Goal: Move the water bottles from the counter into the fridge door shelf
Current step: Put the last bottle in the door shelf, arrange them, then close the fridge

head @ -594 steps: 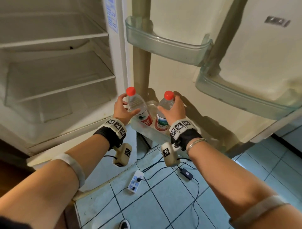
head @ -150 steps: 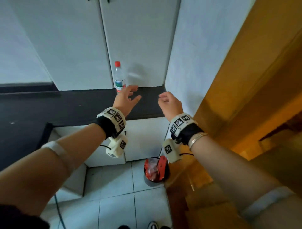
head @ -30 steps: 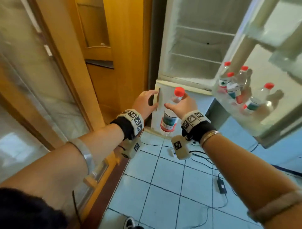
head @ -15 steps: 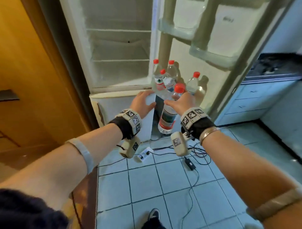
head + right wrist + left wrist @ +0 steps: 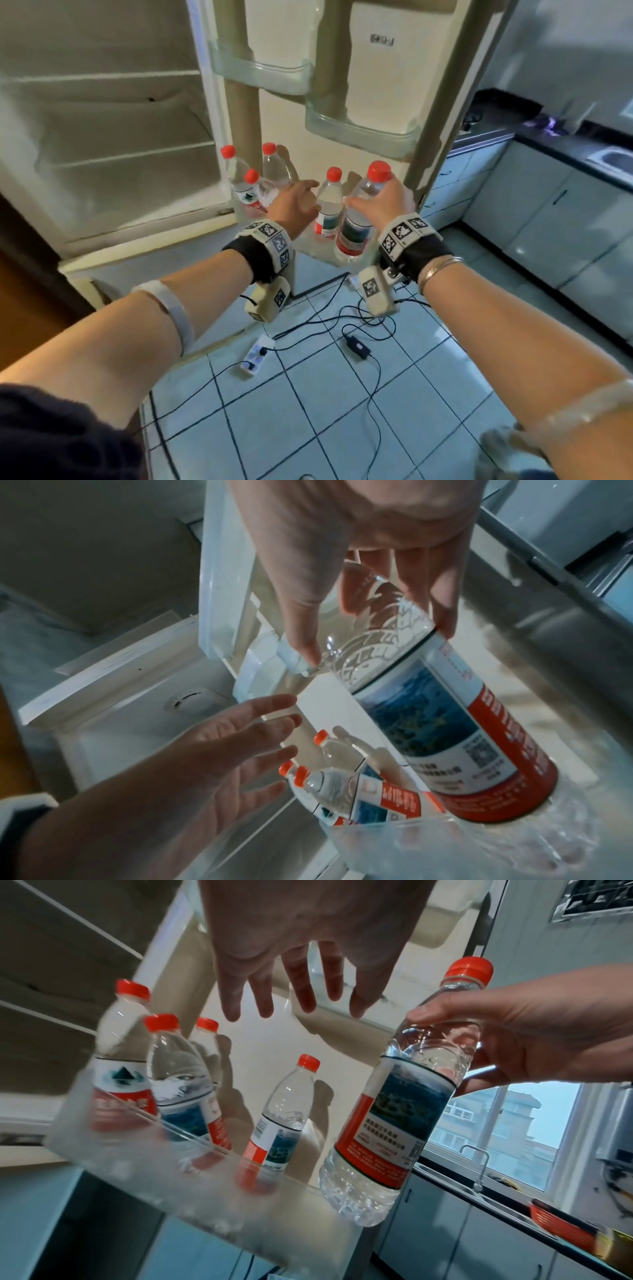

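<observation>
The right hand [image 5: 383, 202] is gripping a water bottle [image 5: 356, 229] near its shoulder, fingers [image 5: 441, 610] curling round it, its base hanging at the right end of the door shelf [image 5: 192, 1191] rim. The left hand [image 5: 291, 209] is hovering beside it, fingers [image 5: 263, 999] spreading apart, holding nothing. Behind, four bottles [image 5: 329, 205] are standing in the shelf, leaving open room at the right end.

Bottle labels [image 5: 394, 1123] carry small print, QR code; nothing legible.
</observation>
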The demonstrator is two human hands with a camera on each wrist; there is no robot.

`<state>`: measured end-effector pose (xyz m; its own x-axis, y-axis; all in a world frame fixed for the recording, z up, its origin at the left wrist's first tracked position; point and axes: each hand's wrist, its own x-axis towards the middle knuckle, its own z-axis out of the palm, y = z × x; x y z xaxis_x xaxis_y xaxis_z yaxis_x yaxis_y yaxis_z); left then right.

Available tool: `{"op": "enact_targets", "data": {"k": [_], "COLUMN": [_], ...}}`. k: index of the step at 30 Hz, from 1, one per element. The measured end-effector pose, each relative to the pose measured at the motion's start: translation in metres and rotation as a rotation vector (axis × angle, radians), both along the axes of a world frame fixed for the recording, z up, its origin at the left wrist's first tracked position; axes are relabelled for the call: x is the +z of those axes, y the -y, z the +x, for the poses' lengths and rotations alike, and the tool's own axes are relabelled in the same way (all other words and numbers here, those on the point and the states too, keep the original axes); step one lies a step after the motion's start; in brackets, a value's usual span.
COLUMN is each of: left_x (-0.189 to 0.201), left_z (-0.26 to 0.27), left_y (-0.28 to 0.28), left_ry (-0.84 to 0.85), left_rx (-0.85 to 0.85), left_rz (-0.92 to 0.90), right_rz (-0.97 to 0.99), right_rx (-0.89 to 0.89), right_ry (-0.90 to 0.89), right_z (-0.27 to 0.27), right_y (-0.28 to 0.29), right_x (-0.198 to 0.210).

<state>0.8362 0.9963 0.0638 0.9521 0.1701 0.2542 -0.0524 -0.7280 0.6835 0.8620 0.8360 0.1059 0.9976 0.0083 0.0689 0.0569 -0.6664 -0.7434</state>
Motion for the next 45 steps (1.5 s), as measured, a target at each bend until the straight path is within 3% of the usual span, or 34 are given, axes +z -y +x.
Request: {"op": "enact_targets", "data": {"k": [5,14,23,26,32,38,45], "left_x": [-0.002,-0.002,-0.021,-0.027,-0.039,-0.036,-0.037], "left_z": [0.046,0.12,0.163,0.174,0.179,0.183,0.185], "left_y": [-0.001,-0.022,-0.035,-0.034,-0.03,-0.027,-0.019], "left_ry": [-0.081,-0.062,-0.161,-0.206,-0.403,-0.384,-0.39], "left_rx": [-0.071,-0.283,-0.388,-0.414,-0.472,-0.512,-0.494], "left_rz": [-0.026,-0.023,-0.059,-0.086,-0.291,-0.351,-0.335], "right_rz": [0.027,0.007,0.006,0.043,0.01,-0.048,0.013], "right_rx": [-0.084,-0.238,-0.358,-0.422,-0.355,-0.363,-0.317], "right_ry": [-0.006,-0.029,-0.105,-0.049,-0.071,-0.069,-0.059], "right_z": [0.025,0.06,0.092,0.101,0.113,0.122,0.122], "right_y": [-0.006,-0.026,-0.049,-0.051,-0.046,-0.044,-0.036], "right_x": [-0.006,-0.021,-0.047,-0.057,-0.069,-0.085,-0.08]}}
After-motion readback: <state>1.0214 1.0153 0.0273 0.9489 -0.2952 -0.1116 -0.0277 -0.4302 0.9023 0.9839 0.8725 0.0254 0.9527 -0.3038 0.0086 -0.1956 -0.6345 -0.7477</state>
